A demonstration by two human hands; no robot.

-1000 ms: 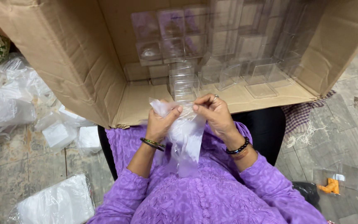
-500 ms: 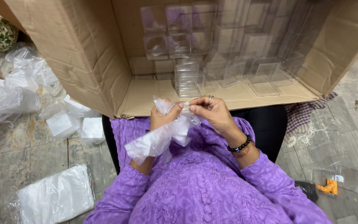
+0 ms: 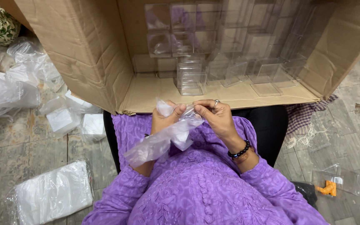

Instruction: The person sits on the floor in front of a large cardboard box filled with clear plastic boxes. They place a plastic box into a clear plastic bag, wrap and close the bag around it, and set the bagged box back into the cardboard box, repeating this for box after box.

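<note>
My left hand point(image 3: 166, 118) and my right hand point(image 3: 216, 116) meet over my lap, both pinching the top edge of a thin clear plastic bag point(image 3: 159, 141). The bag hangs down and to the left across my left forearm and purple sleeve. Just beyond my hands lies a large cardboard box point(image 3: 84, 58) on its side, its opening facing me. Inside it are several clear plastic boxes point(image 3: 190, 77), some stacked against the back wall and some standing on the bottom flap.
On the stone floor at left lie crumpled clear bags point(image 3: 5, 89), small white packets point(image 3: 63, 118) and a flat pack of white sheets point(image 3: 53, 196). At right sits a clear bag with an orange item point(image 3: 334, 185) and a checked cloth point(image 3: 305, 118).
The bag has swung from hanging straight down between my hands to draping left over my forearm. My hands have drawn closer together at its top edge.
</note>
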